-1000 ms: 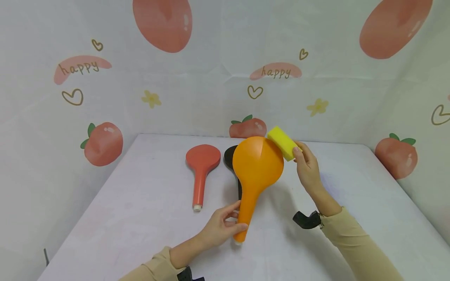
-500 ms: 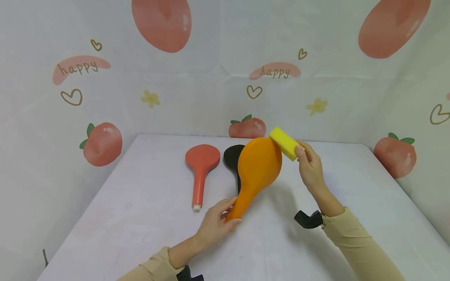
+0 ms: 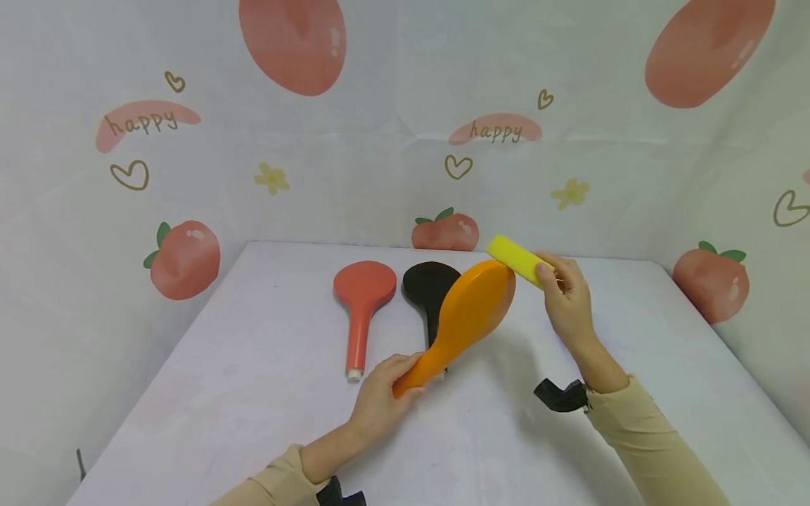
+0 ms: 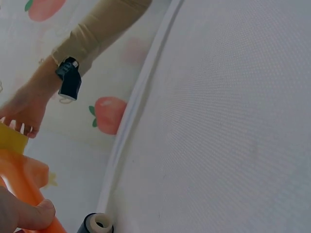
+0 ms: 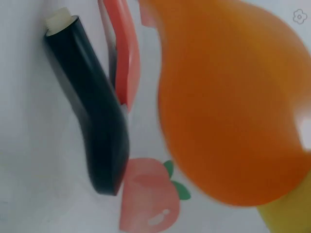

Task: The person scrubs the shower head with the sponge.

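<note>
My left hand (image 3: 382,399) grips the handle of an orange shower head (image 3: 473,306), lifted off the table and tilted, its round head up and to the right. A yellow sponge (image 3: 515,258) lies against the upper rim of that head, pinched in my right hand (image 3: 568,309). The left wrist view catches my left thumb (image 4: 36,213) across the orange handle. In the right wrist view the orange head is large and blurred, with a corner of the sponge (image 5: 291,208) beside it. My left fingers behind the handle are partly hidden.
A black shower head (image 3: 429,282) lies behind the orange one, partly covered by it. To its left lies a red shower head (image 3: 365,284) with a white stub at its handle end. The white table (image 3: 253,422) meets a fruit-print cloth backdrop (image 3: 354,154).
The orange shower head has turned and tipped, its handle swinging left with my left hand, uncovering more of the black one. My right hand and the sponge have shifted slightly right and down.
</note>
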The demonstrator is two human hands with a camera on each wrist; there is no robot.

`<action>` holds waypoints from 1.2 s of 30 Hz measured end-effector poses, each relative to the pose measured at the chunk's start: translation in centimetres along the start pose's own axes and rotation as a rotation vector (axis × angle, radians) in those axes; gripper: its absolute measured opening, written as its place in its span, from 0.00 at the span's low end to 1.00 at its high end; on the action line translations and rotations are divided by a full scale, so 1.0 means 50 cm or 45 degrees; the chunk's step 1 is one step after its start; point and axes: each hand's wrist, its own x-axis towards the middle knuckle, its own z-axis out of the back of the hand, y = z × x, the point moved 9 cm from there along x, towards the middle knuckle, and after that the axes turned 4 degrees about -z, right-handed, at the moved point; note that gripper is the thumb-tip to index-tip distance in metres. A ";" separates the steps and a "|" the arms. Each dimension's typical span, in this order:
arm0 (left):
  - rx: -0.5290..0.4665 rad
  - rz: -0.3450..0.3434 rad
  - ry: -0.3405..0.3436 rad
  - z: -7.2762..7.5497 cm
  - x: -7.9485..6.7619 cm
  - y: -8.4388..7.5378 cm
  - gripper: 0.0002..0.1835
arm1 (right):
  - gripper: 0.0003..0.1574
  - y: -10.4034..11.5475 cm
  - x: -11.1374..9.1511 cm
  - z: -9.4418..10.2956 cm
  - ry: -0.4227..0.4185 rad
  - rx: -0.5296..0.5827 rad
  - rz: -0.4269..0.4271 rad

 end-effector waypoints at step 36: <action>0.126 0.020 -0.029 0.005 0.002 0.001 0.25 | 0.20 0.154 -0.078 -0.034 -0.061 -0.126 0.727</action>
